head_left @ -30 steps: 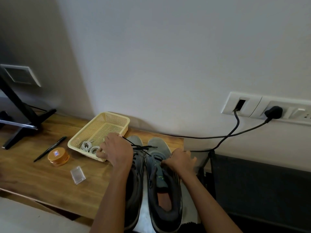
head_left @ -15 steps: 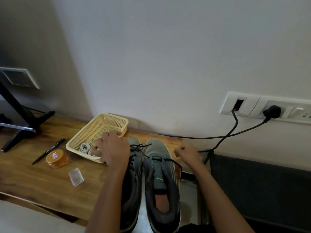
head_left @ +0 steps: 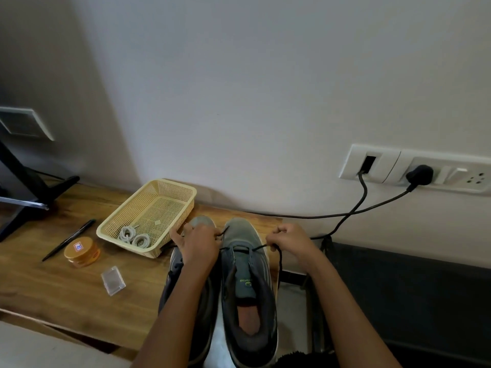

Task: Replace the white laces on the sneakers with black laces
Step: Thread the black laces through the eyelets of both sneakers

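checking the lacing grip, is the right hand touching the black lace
Touching. The head view shows the right hand pinching the black lace, pulled taut from its grip.

We log two sneakers side by side at the right end of the table (head_left: 53,288), toes toward the far wall: left sneaker (head_left: 174,264), right sneaker (head_left: 247,282). The basket (head_left: 172,181) sits just left of and beyond them, with coiled laces (head_left: 134,236) in its near corner. Left of it lie a tin (head_left: 81,251) and a pen (head_left: 69,239), with a small case (head_left: 113,280) nearer. Our left hand (head_left: 198,244) is over the left sneaker and our right hand (head_left: 289,243) is just right of the right sneaker, with a lace (head_left: 259,248) stretched between them.
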{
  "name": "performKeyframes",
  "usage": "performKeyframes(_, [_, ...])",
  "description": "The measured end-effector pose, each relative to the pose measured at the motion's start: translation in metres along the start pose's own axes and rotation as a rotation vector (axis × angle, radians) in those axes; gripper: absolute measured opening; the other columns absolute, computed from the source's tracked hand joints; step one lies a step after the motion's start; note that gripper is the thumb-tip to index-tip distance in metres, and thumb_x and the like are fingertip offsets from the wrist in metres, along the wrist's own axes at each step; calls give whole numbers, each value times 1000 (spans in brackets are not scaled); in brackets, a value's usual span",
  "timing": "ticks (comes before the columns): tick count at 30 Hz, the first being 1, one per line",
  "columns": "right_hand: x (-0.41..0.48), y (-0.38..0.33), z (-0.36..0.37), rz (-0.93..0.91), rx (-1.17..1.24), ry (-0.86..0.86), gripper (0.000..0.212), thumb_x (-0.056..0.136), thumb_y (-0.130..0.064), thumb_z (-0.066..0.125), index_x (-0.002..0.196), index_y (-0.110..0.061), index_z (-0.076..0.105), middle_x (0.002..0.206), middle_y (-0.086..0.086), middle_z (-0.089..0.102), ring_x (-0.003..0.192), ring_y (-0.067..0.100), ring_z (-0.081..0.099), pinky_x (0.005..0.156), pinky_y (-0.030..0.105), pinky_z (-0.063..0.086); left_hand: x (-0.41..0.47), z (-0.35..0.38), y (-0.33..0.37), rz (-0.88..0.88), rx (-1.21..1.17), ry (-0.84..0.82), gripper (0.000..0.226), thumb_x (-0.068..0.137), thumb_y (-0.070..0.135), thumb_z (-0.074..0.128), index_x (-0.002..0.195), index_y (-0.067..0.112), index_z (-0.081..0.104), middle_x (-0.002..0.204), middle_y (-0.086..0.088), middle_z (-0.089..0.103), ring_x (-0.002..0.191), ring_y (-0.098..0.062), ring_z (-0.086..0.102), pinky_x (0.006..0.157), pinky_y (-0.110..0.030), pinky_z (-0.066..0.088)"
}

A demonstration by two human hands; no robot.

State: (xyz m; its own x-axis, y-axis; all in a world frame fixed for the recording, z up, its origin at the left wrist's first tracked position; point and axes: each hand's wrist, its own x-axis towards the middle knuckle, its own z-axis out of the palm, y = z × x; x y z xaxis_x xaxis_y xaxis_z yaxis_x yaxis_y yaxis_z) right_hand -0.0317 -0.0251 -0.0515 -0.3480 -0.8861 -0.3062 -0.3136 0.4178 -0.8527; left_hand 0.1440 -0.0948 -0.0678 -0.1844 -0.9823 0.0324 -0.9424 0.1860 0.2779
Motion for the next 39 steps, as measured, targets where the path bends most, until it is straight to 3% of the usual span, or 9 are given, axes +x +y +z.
performKeyframes(4, [-18, -26, -10, -85, 199, 68, 13, 80, 2, 63, 67, -3, 64, 58, 5, 60, 53, 7, 54, 53, 12, 42, 5, -8, 3, -15, -147, 135, 18, 93, 28, 52, 90, 29, 70, 99, 9, 63, 108, -19, 46, 100, -43, 14])
performKeyframes(9, [-52, -57, -23, -204, 419, 200, 10, 81, 3, 64, 72, -2, 65, 60, 5, 58, 48, 1, 53, 50, 5, 41, -5, -28, 0, -41, -357, 245, 18, 97, 27, 46, 95, 22, 63, 88, 6, 66, 95, -17, 56, 103, -38, 15])
performKeyframes(13, [-89, -77, -37, -323, 504, 199, 7, 81, 3, 64, 76, -1, 66, 62, 5, 60, 54, 6, 55, 54, 8, 44, -18, -61, -9, 188, -426, 374, 15, 92, 22, 59, 94, 11, 70, 90, -2, 66, 79, -19, 60, 80, -32, 40])
performKeyframes(17, [-117, -103, -48, -426, 541, 142, 7, 82, 5, 63, 80, 0, 68, 63, 3, 62, 55, 7, 56, 57, 12, 45, -22, -117, -3, 299, -454, 333, 14, 92, 21, 60, 94, 12, 71, 90, -2, 64, 82, -18, 58, 74, -25, 39])
performKeyframes(21, [-144, -137, -55, -476, 529, 136, 9, 83, 4, 63, 82, -2, 70, 64, 3, 65, 57, 6, 57, 58, 11, 45, -40, -188, 19, 328, -631, 286, 12, 92, 21, 60, 89, 17, 70, 81, 9, 63, 72, 1, 54, 64, -3, 36])
performKeyframes(25, [-179, -169, -67, -529, 544, 136, 10, 85, 1, 62, 88, -4, 71, 68, 6, 67, 64, 9, 61, 64, 14, 47, -68, -252, 37, 385, -751, 281, 12, 92, 22, 60, 90, 18, 72, 82, 10, 66, 80, -6, 59, 72, -11, 41])
performKeyframes(31, [-222, -204, -83, -584, 540, 126, 12, 86, -5, 63, 88, -13, 72, 70, 1, 70, 79, 19, 63, 91, 35, 46, -109, -314, 51, 475, -928, 312, 12, 93, 19, 58, 90, 17, 70, 75, 17, 61, 61, 13, 53, 59, -2, 39])
performKeyframes(36, [-250, -224, -95, -656, 593, 77, 14, 88, -3, 59, 91, -9, 72, 73, 4, 71, 74, 16, 63, 77, 23, 50, -135, -355, 57, 556, -1054, 339, 13, 93, 17, 58, 88, 18, 70, 67, 21, 63, 62, 6, 54, 64, -7, 44])
performKeyframes(39, [-262, -233, -100, -688, 640, 35, 25, 91, 0, 46, 92, -6, 70, 80, 9, 72, 75, 20, 65, 80, 29, 50, -144, -370, 59, 592, -1102, 328, 14, 94, 20, 58, 86, 22, 69, 68, 21, 65, 64, 3, 56, 67, -8, 46])
